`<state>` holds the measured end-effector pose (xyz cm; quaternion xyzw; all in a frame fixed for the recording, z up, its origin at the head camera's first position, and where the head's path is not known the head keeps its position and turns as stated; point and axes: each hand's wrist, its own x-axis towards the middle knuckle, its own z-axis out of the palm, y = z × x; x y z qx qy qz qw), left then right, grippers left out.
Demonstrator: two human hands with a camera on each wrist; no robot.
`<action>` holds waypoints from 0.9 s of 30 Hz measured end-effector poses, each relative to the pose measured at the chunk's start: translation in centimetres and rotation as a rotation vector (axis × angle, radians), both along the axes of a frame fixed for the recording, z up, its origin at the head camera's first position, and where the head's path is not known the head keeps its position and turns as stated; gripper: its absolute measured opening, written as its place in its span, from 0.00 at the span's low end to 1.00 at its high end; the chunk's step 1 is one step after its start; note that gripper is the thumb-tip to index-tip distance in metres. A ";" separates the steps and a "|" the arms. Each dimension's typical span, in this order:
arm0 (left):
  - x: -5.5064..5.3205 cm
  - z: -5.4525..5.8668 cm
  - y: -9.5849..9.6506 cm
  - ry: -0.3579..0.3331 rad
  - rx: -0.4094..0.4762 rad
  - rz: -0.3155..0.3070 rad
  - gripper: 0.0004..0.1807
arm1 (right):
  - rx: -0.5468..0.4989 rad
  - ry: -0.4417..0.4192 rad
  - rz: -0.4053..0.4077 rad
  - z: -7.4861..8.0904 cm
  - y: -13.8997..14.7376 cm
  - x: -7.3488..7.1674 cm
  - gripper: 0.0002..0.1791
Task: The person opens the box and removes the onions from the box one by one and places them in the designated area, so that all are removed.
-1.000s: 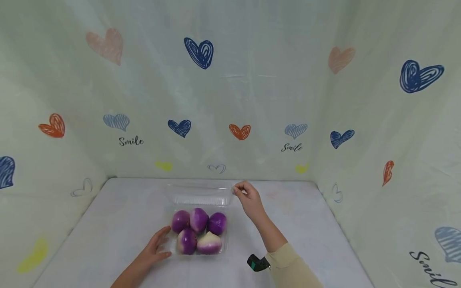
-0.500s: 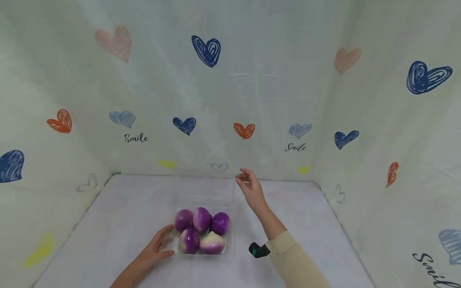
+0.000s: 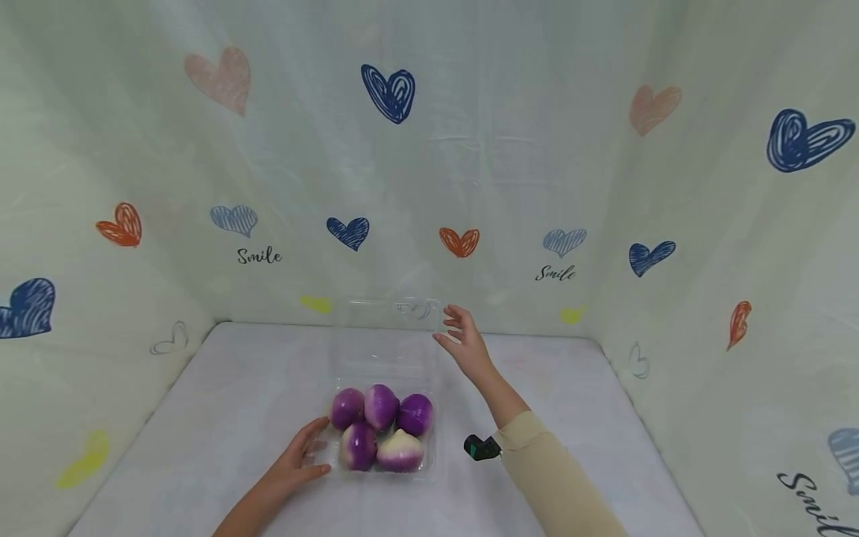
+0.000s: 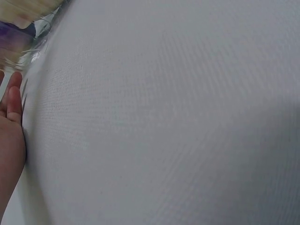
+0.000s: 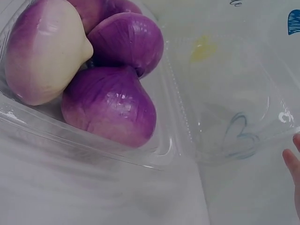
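Note:
A clear plastic clamshell box (image 3: 432,464) rests on the table with several purple-and-white onions (image 3: 415,415) in its base. Its hinged lid (image 3: 382,347) stands raised at the back, tilted up against the patterned backdrop. Beside the lid's right edge is my right hand (image 3: 468,349), fingers spread and loosely bent; the right wrist view shows fingertips (image 5: 290,158) close to that edge, contact unclear. My left hand (image 3: 292,459) lies along the left side of the base, thumb and fingers apart. The left wrist view catches only part of that hand, at its left edge.
A white cloth covers the table (image 3: 550,418). Hanging sheets (image 3: 496,186) printed with hearts and "Smile" enclose the back and both sides. A small black device (image 3: 482,447) sits at the right sleeve (image 3: 546,462).
The lid has swung higher from its low, laid-back position. My right hand has risen with it, and its pinching fingers have spread. The left hand stays beside the base.

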<state>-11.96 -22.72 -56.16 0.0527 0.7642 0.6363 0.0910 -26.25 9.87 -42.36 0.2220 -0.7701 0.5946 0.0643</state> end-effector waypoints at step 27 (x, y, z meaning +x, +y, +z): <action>0.0 -0.6 0.2 0.010 -0.028 0.019 0.47 | 0.038 -0.138 -0.030 -4.9 -0.7 -5.4 0.41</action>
